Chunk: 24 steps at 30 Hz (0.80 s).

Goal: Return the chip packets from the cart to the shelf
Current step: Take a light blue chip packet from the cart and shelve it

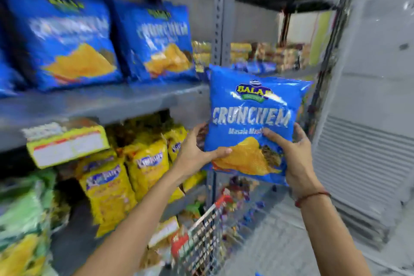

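Blue chip packet (253, 127), held at right: "BALAJI" logo, "CRUNCHEM", "Masala Masti", last word partly covered. Two blue packets (154, 40) on shelf (100, 103), left: "CRUNCHEM", blurred.

You are standing in a shop: grey slotted-steel shelving (107, 101) stacked with blue snack bags (60, 38), wire trolley (201, 237) below.

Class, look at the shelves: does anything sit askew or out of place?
Yes. A yellow-edged label hangs tilted off the front edge of the grey shelf, one end lower than the other. The blue packets above lean back in a row. The held packet, gripped by both hands, looks undamaged.
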Motion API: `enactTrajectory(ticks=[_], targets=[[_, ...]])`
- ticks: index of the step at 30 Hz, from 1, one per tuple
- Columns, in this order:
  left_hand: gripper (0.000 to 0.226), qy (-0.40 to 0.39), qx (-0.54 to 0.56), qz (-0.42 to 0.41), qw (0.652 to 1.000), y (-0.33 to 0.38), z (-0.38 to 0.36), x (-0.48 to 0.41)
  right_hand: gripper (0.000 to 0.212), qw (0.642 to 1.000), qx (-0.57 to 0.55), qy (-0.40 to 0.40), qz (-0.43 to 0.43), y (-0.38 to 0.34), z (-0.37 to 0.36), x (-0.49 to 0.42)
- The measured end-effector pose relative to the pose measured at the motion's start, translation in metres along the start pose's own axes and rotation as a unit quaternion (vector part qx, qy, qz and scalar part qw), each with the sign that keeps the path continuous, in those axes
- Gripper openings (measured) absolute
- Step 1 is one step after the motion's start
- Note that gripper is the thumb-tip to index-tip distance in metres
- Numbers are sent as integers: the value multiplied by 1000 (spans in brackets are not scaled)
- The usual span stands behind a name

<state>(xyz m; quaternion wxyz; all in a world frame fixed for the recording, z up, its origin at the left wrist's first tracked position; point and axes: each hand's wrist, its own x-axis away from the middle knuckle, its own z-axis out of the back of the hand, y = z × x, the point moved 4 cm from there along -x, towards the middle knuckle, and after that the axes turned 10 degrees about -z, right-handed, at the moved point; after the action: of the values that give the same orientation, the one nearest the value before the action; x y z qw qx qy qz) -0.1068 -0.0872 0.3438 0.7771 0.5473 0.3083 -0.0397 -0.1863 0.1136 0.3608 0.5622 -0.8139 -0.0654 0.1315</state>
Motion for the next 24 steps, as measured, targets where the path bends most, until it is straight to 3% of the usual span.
enactTrajectory(ticks=[4, 7, 10, 11, 13, 15, 18, 19, 24], targets=[[97, 2, 24, -43, 999, 64, 57, -16, 59, 993, -38, -93, 54, -55, -68, -1], [74, 30, 11, -57, 998, 95, 103, -21, 42, 985, -48, -148, 79, -79, -121, -7], [86, 80, -14, -63, 995, 110, 150, -21, 37, 974, -47, -197, 103, -92, -175, -15], [87, 99, -15, -59, 993, 113, 163, -21, 38, 971, -46, -208, 107, -93, -191, -18], [63, 141, -32, -61, 988, 121, 192, -21, 48, 967, -38, -230, 100, -93, -226, -24], [49, 180, -43, -54, 981, 125, 219, -21, 71, 963, -33, -249, 95, -93, -260, -29], [87, 215, -59, -30, 974, 124, 255, -23, 74, 957, -28, -273, 93, -89, -305, -34], [87, 226, -57, -21, 972, 123, 264, -23, 73, 959, -18, -271, 83, -84, -317, -35], [64, 267, -81, 24, 960, 105, 295, -24, 35, 955, 17, -289, 64, -59, -359, -47]])
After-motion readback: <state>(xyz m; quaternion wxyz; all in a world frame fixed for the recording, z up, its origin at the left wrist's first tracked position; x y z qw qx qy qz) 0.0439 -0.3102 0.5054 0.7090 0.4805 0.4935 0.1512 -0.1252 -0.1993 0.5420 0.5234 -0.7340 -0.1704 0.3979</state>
